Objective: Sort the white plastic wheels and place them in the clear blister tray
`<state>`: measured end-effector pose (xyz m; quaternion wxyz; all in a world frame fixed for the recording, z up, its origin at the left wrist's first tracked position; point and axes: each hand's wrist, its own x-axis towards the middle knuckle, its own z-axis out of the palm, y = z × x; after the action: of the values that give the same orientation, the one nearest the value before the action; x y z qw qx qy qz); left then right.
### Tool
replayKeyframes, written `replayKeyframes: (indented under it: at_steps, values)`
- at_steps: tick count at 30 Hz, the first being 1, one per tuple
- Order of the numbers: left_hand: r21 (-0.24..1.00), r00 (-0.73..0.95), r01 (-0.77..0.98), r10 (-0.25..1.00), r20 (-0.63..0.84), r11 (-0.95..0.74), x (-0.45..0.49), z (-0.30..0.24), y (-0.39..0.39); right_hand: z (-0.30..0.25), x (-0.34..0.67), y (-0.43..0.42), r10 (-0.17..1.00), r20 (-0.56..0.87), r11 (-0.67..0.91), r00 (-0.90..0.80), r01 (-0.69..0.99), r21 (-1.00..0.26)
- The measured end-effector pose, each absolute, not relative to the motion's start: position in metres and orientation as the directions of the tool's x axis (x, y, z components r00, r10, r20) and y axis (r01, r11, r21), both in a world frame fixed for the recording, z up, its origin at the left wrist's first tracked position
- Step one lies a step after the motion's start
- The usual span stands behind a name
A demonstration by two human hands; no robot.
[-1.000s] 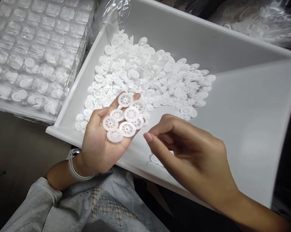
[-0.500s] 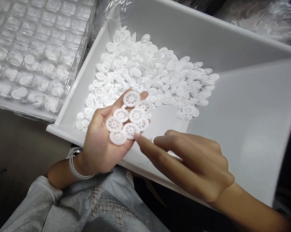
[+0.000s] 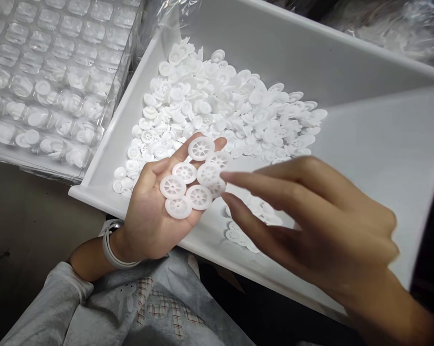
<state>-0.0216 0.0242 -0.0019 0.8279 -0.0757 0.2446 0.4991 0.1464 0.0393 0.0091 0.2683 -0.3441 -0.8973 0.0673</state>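
Shirt: plaid letters, not fully legible. Left hand: palm up, spread under white wheels — a tilt or nudge could spill the overlapping ones. Right hand: thumb and forefinger parted at their edge, contact unconfirmed. Beyond: bin with heaped wheels, clear tray — no readable labels.

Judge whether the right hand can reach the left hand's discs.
Likely yes: the right hand is at the edge of the discs, which lie mostly uncovered on the open left hand.
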Motion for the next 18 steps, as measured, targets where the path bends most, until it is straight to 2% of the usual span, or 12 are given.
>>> replayKeyframes:
  at_steps: [8,13,16,18]
  values:
    - [0.098,0.391,-0.865,0.786,-0.479,0.491,-0.018,-0.001,0.024,0.009,0.140,0.049,0.786,0.288,0.605,-0.547,0.585,-0.540]
    - [0.132,0.359,-0.868,0.787,-0.502,0.479,-0.018,0.000,0.024,0.022,0.149,0.049,0.843,0.246,0.483,-0.478,0.475,-0.735]
    - [0.158,0.345,-0.864,0.790,-0.508,0.479,-0.019,-0.001,0.023,0.026,0.177,0.056,0.864,0.222,0.474,-0.452,0.581,-0.662]
    - [0.156,0.348,-0.863,0.789,-0.506,0.481,-0.020,-0.001,0.023,0.018,0.200,0.060,0.822,0.137,0.532,-0.552,0.661,-0.529]
